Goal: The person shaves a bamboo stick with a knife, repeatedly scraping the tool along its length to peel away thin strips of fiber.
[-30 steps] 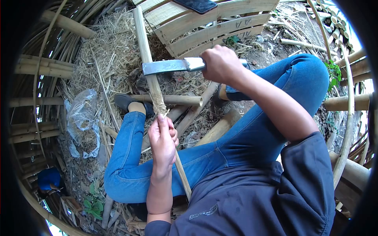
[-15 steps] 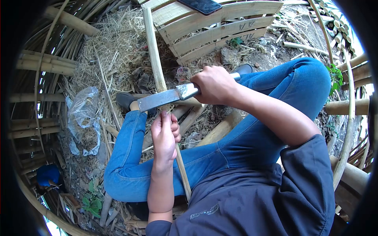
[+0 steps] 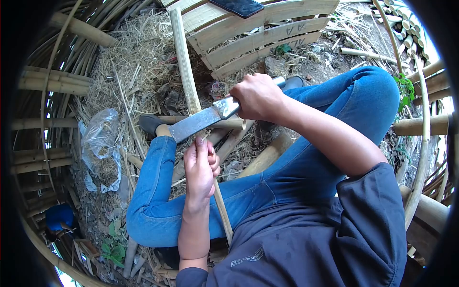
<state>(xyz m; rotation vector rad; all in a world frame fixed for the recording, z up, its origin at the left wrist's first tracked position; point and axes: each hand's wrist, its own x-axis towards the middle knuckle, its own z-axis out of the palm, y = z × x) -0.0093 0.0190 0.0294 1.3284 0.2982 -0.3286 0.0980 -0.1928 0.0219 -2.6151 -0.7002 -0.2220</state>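
My right hand (image 3: 260, 98) is wrapped round the handle of a broad-bladed machete (image 3: 197, 123). Its blade points left and lies across a long bamboo strip (image 3: 185, 62), just above my left hand. The strip runs from the upper left, under the blade, and down across my thigh to my waist. My left hand (image 3: 200, 165) is closed round the strip below the blade, thumb pointing up along it. Small frayed fibres show near the thumb tip, between hand and blade.
A slatted wooden crate (image 3: 267, 36) with a phone (image 3: 239, 6) on it stands ahead. Shavings cover the ground (image 3: 136, 62). A clear plastic bag (image 3: 100, 138) lies left. Bamboo poles (image 3: 411, 31) are stacked at the upper right, and a bamboo wall (image 3: 48, 81) rises on the left.
The machete blade has tilted, its tip moving slightly down and right towards my left hand. My right hand has shifted slightly left and up; my left hand keeps its hold.
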